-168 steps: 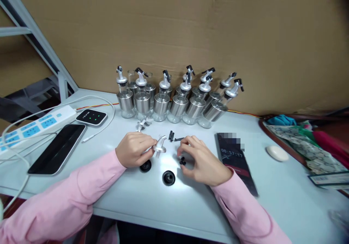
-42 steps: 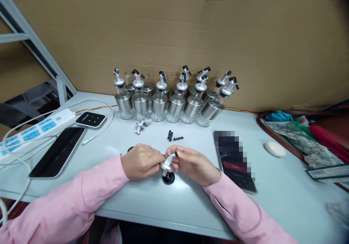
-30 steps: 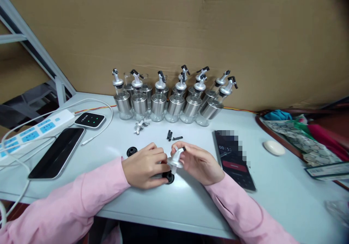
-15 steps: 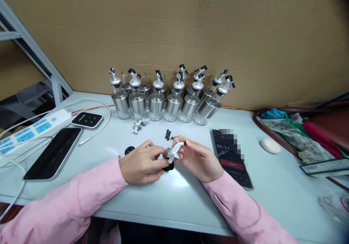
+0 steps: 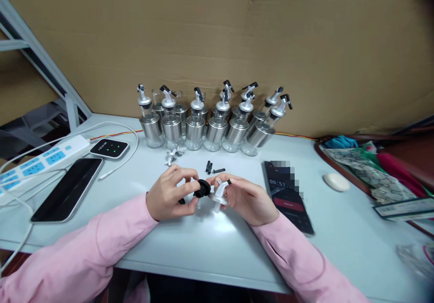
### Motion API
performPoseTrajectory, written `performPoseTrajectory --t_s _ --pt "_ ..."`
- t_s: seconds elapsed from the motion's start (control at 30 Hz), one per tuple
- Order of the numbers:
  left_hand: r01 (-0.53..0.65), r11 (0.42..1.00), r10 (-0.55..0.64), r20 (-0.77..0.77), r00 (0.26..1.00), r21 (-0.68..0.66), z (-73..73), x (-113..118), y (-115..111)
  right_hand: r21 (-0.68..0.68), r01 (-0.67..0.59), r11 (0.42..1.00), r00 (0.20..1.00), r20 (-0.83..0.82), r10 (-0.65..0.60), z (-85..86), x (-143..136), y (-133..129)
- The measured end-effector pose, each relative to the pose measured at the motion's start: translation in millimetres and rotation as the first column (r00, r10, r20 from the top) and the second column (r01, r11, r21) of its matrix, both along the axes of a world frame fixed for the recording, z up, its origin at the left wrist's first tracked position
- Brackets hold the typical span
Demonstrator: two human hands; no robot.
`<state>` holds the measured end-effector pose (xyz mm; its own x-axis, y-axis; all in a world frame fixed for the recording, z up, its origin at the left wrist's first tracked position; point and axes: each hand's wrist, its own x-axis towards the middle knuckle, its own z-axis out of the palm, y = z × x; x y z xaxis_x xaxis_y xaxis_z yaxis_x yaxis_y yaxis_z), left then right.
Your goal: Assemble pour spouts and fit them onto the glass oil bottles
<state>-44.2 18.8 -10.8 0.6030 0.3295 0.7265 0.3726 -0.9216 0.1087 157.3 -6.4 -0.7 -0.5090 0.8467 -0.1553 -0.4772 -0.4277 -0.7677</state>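
My left hand (image 5: 174, 192) is closed on a black ribbed stopper (image 5: 202, 188), pinched between thumb and fingers. In my right hand (image 5: 251, 199) is a silver pourer spout (image 5: 219, 197) with a black tip, its short stem pointing down. The stopper and the pourer spout are side by side, close together; whether they touch I cannot tell. Another black part (image 5: 182, 201) shows partly from beneath my left hand. Small black levers (image 5: 209, 167) lie on the table just beyond my hands, and loose silver spouts (image 5: 174, 154) rest further back on the left.
Several glass bottles with steel sleeves (image 5: 217, 129), many topped with pourers, line the cardboard wall. A phone showing a timer (image 5: 288, 194) lies right, near a white oval object (image 5: 336, 181). Leftward are a black phone (image 5: 66, 190), a small device (image 5: 109, 148) and a power strip (image 5: 44, 158).
My left hand has lifted the black stopper from the table and turned it beside the spout. The pourer spout in my right hand has tilted more upright and shifted slightly right.
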Motion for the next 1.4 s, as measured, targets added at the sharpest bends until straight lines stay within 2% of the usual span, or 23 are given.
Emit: performPoseTrajectory --t_s 0.23,0.37,0.6,0.9,1.4 --pt "-0.021 0.999 0.023 -0.047 0.999 0.035 1.0 -1 2 0.014 -0.050 0.999 0.999 0.008 0.050 -2.3 -1 0" --pt "-0.036 0.999 0.038 -0.062 0.997 0.024 0.0 0 2 0.023 -0.005 1.000 0.999 0.032 0.004 -5.4 -1 -1" --pt "0.006 0.987 -0.018 -0.073 0.997 -0.162 -1.7 -1 1 0.081 0.068 0.994 0.993 0.093 -0.075 -6.5 -3 -2" --pt "-0.161 0.965 0.148 -0.079 0.986 -0.207 -1.5 0 1 0.211 0.104 0.972 0.972 0.185 -0.144 -7.7 -4 -3" --pt "-0.178 0.966 0.136 -0.222 0.966 -0.186 -0.4 -1 2 0.387 0.072 0.919 0.940 0.283 -0.193 -12.7 1 0"
